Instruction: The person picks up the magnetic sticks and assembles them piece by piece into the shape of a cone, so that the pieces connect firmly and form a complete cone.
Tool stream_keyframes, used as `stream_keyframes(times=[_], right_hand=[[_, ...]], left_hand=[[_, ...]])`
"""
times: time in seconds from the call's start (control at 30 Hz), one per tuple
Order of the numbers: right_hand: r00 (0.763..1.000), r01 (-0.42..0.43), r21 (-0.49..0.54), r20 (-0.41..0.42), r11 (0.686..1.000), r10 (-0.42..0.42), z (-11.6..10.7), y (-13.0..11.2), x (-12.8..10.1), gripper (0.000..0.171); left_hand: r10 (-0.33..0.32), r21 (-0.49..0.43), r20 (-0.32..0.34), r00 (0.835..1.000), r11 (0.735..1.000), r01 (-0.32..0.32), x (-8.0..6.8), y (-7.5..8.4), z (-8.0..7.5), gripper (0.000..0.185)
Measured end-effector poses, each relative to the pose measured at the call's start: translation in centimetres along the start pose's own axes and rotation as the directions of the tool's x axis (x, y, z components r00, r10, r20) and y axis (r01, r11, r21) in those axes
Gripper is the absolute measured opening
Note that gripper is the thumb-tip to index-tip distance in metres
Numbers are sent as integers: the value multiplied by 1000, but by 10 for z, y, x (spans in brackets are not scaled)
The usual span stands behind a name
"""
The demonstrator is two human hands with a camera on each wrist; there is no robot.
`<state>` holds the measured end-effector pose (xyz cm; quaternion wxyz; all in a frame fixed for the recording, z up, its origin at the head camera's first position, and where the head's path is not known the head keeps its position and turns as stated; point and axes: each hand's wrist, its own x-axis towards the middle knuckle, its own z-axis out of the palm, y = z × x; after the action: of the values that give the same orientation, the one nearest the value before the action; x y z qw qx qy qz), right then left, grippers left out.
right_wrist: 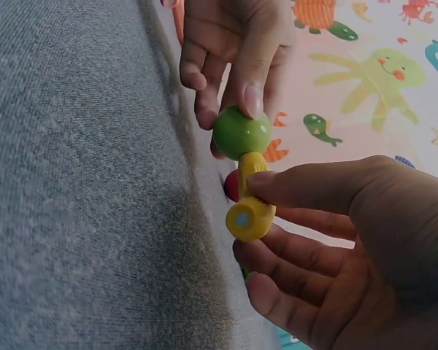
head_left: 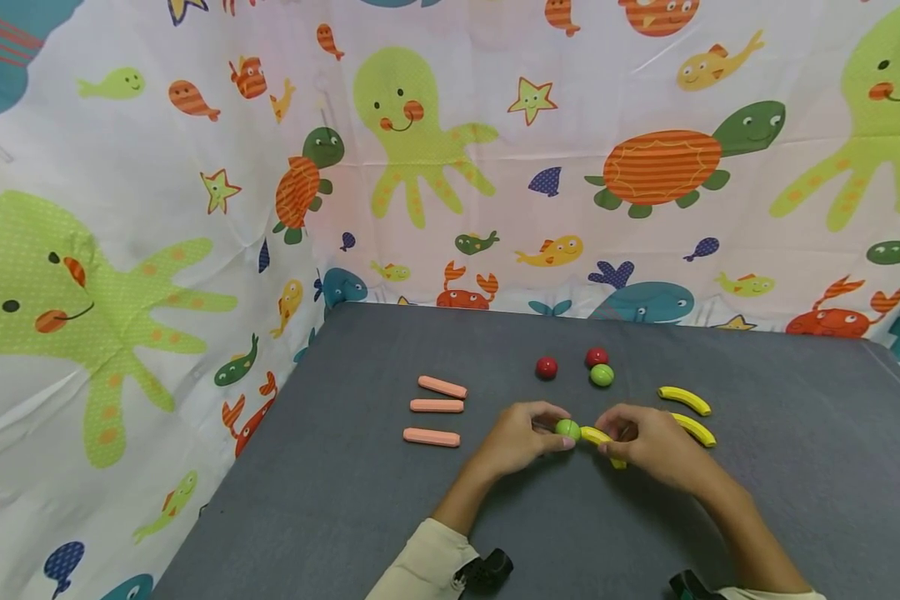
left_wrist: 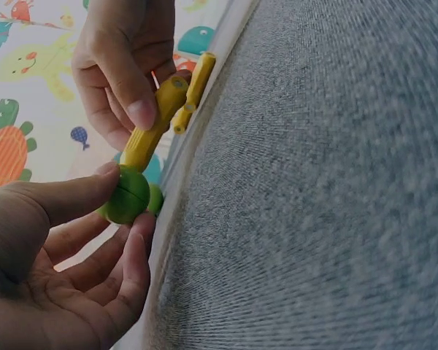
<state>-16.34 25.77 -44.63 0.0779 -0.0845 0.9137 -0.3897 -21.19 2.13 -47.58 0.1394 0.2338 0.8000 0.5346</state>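
Near the table's middle, my left hand (head_left: 553, 433) pinches a green ball (head_left: 567, 429) between thumb and fingers. My right hand (head_left: 611, 448) pinches a yellow banana piece (head_left: 598, 437), whose end touches the ball. The left wrist view shows the green ball (left_wrist: 128, 195) against the tip of the banana piece (left_wrist: 155, 125). In the right wrist view the ball (right_wrist: 241, 133) sits on top of the banana piece (right_wrist: 250, 208), with my right thumb across the piece.
Three pink sticks (head_left: 437, 406) lie in a column to the left. Two red balls (head_left: 546, 367) and a second green ball (head_left: 602, 375) lie behind my hands. Two more yellow banana pieces (head_left: 684, 400) lie to the right. A sea-creature curtain (head_left: 420, 167) surrounds the grey table (head_left: 345, 517).
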Motion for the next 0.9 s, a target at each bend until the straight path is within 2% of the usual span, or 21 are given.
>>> stream_keyframes(times=[0.3,0.53,0.73,0.9], right_hand=[[999,-8,15,35,1000,7,3,4,0,15],[997,-29,15,69,999,28,4,7,1,18],[993,-35,27,110,999,32,3,8,0,22],[990,-46,35,135,998,41,4,8,0,19]], left_hand=[[9,25,10,1000,1000,-9,0,-1,2,30],[-25,55,18,1000,998,24,-1,-2,3,37],[-22,50,34,999,999,20,0,-2,3,32],[-28,36,52,998,999,26,-1,-1,0,34]])
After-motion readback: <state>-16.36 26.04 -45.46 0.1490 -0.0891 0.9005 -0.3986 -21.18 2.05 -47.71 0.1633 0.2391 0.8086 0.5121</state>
